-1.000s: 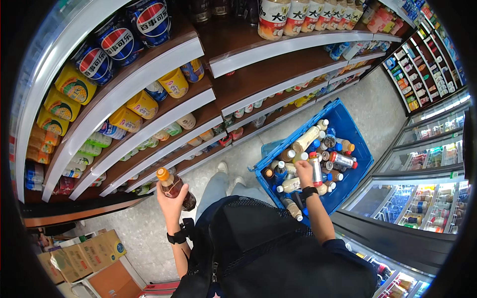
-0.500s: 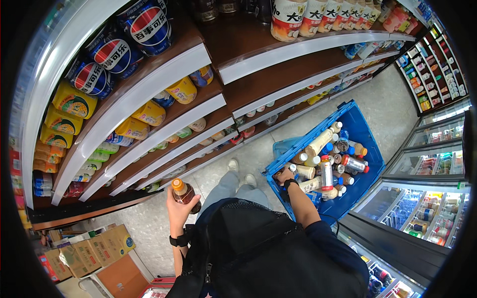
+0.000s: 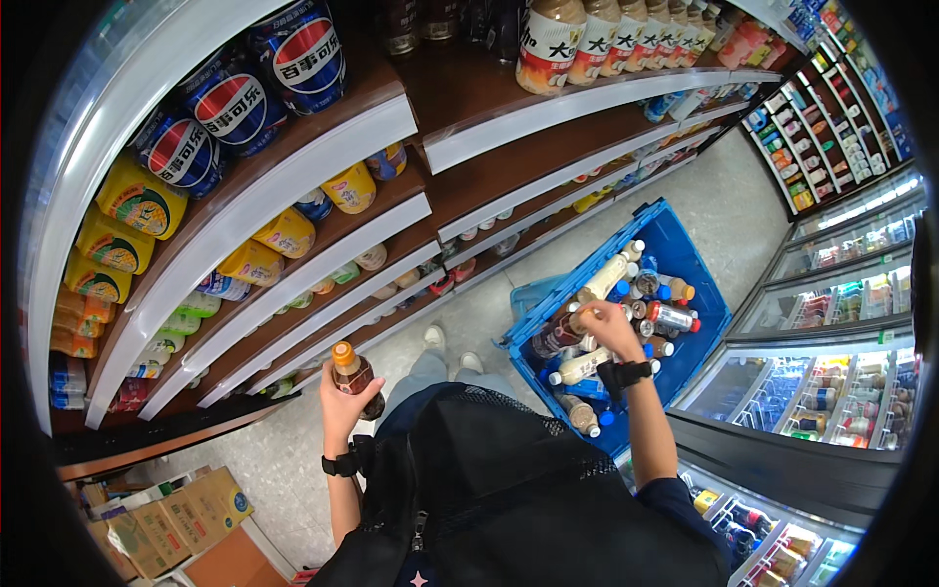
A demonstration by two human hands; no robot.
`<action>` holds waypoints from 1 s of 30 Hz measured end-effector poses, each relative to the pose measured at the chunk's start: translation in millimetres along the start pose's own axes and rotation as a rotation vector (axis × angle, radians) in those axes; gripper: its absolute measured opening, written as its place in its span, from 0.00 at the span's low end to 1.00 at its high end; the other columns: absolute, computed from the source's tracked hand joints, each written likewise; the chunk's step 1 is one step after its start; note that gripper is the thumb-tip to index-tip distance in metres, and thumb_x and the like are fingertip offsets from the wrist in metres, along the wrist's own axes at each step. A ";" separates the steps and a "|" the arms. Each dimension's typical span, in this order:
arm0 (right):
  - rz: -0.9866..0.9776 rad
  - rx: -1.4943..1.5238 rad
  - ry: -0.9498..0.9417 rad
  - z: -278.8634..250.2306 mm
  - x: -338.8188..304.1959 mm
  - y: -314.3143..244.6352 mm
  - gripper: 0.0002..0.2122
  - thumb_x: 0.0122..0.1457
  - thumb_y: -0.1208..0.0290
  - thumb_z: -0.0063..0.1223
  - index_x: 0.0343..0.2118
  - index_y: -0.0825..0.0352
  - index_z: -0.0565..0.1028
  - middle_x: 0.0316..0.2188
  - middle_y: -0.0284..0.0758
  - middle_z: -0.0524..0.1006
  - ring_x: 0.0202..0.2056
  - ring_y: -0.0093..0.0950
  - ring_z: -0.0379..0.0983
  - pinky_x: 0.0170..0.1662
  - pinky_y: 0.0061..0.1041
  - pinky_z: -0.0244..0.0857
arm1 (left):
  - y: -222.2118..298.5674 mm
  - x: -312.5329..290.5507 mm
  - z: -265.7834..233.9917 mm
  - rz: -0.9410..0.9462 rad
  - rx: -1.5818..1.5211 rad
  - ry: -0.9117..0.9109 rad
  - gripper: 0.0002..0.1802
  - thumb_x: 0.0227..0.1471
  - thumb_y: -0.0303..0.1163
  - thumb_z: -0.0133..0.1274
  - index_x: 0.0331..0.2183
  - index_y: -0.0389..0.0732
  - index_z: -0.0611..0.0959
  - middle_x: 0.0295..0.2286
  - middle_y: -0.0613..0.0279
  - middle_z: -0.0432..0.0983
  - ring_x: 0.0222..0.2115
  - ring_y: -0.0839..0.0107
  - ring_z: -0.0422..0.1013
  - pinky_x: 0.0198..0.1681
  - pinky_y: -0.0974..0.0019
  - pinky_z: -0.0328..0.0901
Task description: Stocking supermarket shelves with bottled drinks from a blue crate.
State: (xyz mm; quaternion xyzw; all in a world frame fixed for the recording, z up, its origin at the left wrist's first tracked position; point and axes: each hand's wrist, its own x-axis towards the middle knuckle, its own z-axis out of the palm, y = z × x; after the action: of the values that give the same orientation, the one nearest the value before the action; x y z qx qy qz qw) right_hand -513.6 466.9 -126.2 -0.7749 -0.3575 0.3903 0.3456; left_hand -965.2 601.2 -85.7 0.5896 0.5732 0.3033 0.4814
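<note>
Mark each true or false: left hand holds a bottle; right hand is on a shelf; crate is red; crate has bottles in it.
1. The left hand holds a brown bottle with an orange cap. True.
2. The right hand rests on a shelf. False: it reaches into the crate, among the bottles there.
3. The crate is red. False: it is blue.
4. The crate holds many bottles. True.

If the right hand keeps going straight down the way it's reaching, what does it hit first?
The right hand is already at the bottles packed in the blue crate, so it would likely meet a brown bottle by its fingertips first; depth is hard to judge.
</note>
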 end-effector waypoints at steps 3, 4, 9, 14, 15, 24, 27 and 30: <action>-0.046 0.079 0.023 -43.2 -23.9 -67.4 0.11 0.52 0.69 0.52 0.35 0.71 0.78 0.20 0.28 0.75 0.21 0.16 0.69 0.24 0.18 0.63 | 5.4 7.7 3.1 0.077 0.080 -0.061 0.39 0.30 0.38 0.73 0.43 0.34 0.71 0.35 0.56 0.75 0.37 0.68 0.73 0.43 0.64 0.67; -0.084 0.124 0.040 -49.5 -31.6 -99.2 0.10 0.52 0.71 0.52 0.35 0.70 0.78 0.21 0.26 0.75 0.21 0.15 0.68 0.25 0.17 0.62 | 13.1 7.8 -0.1 0.055 0.125 -0.070 0.41 0.29 0.40 0.73 0.44 0.34 0.71 0.36 0.56 0.76 0.37 0.68 0.73 0.43 0.64 0.67; -0.414 0.245 0.182 -79.4 -64.7 -210.5 0.09 0.55 0.75 0.53 0.38 0.70 0.76 0.32 0.28 0.76 0.32 0.13 0.69 0.35 0.13 0.62 | 14.2 19.0 -6.5 0.135 0.091 -0.066 0.40 0.29 0.40 0.73 0.43 0.35 0.72 0.36 0.54 0.77 0.37 0.68 0.74 0.43 0.64 0.67; -0.734 0.050 0.361 -90.9 -55.5 -312.9 0.09 0.58 0.71 0.52 0.38 0.70 0.76 0.32 0.27 0.74 0.34 0.15 0.67 0.38 0.15 0.61 | 9.2 27.5 -22.3 0.172 0.093 -0.071 0.40 0.29 0.41 0.73 0.43 0.35 0.72 0.34 0.53 0.78 0.36 0.66 0.75 0.43 0.63 0.68; -0.800 0.012 0.382 -86.7 -46.6 -333.9 0.09 0.59 0.70 0.51 0.37 0.71 0.76 0.30 0.27 0.74 0.32 0.14 0.67 0.35 0.15 0.60 | 7.5 27.3 -26.8 0.174 0.105 -0.050 0.41 0.29 0.42 0.74 0.43 0.35 0.71 0.34 0.53 0.78 0.36 0.66 0.75 0.43 0.63 0.68; -0.844 -0.015 0.133 -43.5 52.8 -410.8 0.16 0.54 0.65 0.61 0.37 0.74 0.76 0.27 0.29 0.78 0.29 0.14 0.71 0.33 0.15 0.65 | -26.2 15.7 -62.7 0.094 0.048 0.102 0.42 0.28 0.39 0.74 0.44 0.32 0.71 0.37 0.51 0.76 0.39 0.63 0.73 0.44 0.62 0.67; -0.940 -0.077 0.149 -29.8 83.5 -426.7 0.17 0.53 0.67 0.62 0.40 0.75 0.75 0.33 0.33 0.78 0.34 0.18 0.72 0.41 0.19 0.66 | -35.6 5.7 -71.7 0.042 -0.005 0.159 0.41 0.29 0.38 0.74 0.44 0.32 0.71 0.36 0.52 0.76 0.37 0.64 0.73 0.44 0.62 0.67; -0.908 -0.158 0.173 -16.3 113.6 -441.2 0.17 0.51 0.66 0.64 0.40 0.73 0.76 0.33 0.32 0.78 0.35 0.18 0.71 0.41 0.20 0.66 | -51.1 -4.2 -77.3 0.061 -0.006 0.228 0.40 0.30 0.37 0.73 0.44 0.32 0.71 0.35 0.54 0.75 0.36 0.66 0.73 0.42 0.64 0.67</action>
State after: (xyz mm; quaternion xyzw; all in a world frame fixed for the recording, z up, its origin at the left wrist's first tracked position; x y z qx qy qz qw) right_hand -575.1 779.4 200.0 -0.5938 -0.6587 0.1051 0.4500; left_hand -1055.8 608.1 -104.5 0.5670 0.6049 0.3848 0.4055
